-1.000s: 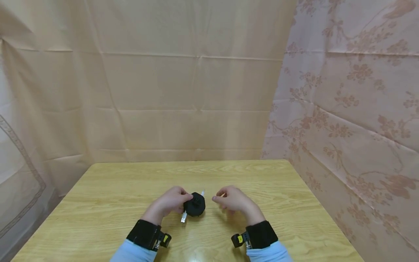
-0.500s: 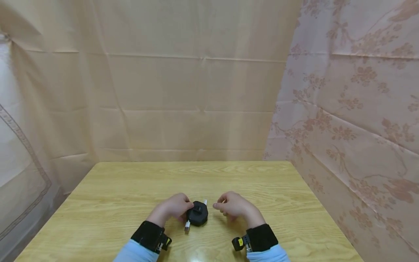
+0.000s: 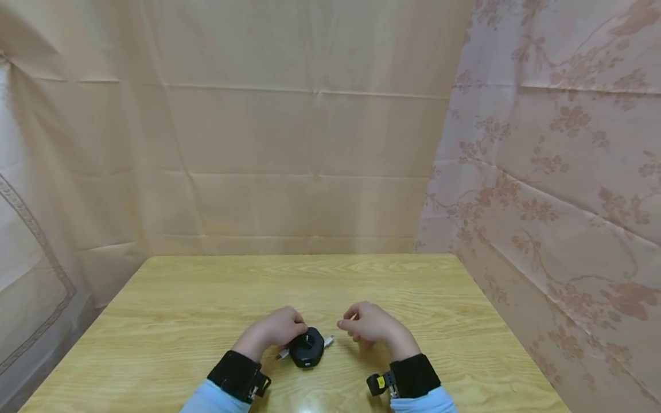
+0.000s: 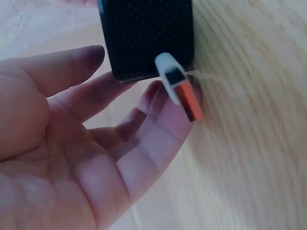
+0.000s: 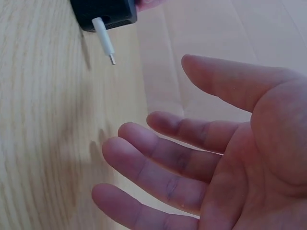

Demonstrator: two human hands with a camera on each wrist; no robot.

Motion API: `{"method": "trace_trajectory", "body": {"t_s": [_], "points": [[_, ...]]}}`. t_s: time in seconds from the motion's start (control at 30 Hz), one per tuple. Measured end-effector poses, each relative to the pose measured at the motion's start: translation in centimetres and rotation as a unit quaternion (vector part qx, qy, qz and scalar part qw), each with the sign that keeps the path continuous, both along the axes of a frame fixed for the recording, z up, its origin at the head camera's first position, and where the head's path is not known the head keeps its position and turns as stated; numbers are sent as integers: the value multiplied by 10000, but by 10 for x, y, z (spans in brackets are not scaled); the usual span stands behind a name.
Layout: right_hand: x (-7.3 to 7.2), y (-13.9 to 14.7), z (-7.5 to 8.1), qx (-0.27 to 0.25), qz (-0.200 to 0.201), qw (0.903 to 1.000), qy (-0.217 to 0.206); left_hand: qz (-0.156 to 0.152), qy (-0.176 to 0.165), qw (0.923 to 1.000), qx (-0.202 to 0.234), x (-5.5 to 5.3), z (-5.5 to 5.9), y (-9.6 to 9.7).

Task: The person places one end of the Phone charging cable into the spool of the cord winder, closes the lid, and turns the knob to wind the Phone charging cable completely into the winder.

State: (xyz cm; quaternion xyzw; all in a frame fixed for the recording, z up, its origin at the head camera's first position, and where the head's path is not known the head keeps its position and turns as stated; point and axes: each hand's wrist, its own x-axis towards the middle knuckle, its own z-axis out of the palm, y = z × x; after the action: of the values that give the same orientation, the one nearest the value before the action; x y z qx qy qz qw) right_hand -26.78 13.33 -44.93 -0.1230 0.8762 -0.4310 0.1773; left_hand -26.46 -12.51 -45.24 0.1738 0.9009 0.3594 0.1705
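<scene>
A black retractable charging cable (image 3: 307,347) with a rounded, many-sided case is held above the table by my left hand (image 3: 272,331), which pinches its far left edge between thumb and fingers. Its white USB plug (image 4: 175,86) with a metal end sticks out on the left, over the left fingers. From the right side pokes a slimmer white plug (image 5: 104,40) with a small metal tip. To the right of that tip, my right hand (image 3: 370,326) holds nothing; its fingers (image 5: 158,167) are loosely bent and spread apart from the thumb.
Beneath both hands lies a light wood-grain table (image 3: 227,281). A beige cloth (image 3: 289,143) hangs behind it, and a pink flowered cloth (image 3: 542,201) hangs along the right. Both wrists wear black straps (image 3: 415,373) with small cameras.
The charging cable's case has come nearer and turned: the USB plug swung from the near side to the left, and the slim plug from the far side to the right. The right hand barely moved.
</scene>
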Motion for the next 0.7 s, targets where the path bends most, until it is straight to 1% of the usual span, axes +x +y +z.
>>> {"method": "trace_trajectory", "body": {"t_s": [0.1,0.2,0.27,0.3,0.37,0.43,0.5,0.57,0.63,0.7], "points": [[1,1,3,11,-2,9999,155,71,-4,10000,-3,0,-1,-2],[1,1,8,-4,54,9988,481,270,194,9994,67,-1,2,-5],[-1,3,12,-52,148,9970,763,459,428,9979,127,-2,6,-7],[-1,4,15,-98,217,9957,898,544,619,9965,129,-2,9,-8],[0,5,21,-205,381,9919,1194,718,943,9928,182,0,16,-10],[2,7,27,-346,500,9867,1506,892,1292,9873,257,3,24,-12],[6,7,35,-529,527,9798,1856,1020,1717,9791,389,7,32,-13],[10,5,43,-684,440,9692,2324,1100,2172,9680,612,11,42,-14],[13,4,50,-770,315,9527,2922,1149,2697,9526,812,15,49,-16],[15,3,55,-717,152,9353,3461,1169,3307,9317,943,19,55,-19]]}}
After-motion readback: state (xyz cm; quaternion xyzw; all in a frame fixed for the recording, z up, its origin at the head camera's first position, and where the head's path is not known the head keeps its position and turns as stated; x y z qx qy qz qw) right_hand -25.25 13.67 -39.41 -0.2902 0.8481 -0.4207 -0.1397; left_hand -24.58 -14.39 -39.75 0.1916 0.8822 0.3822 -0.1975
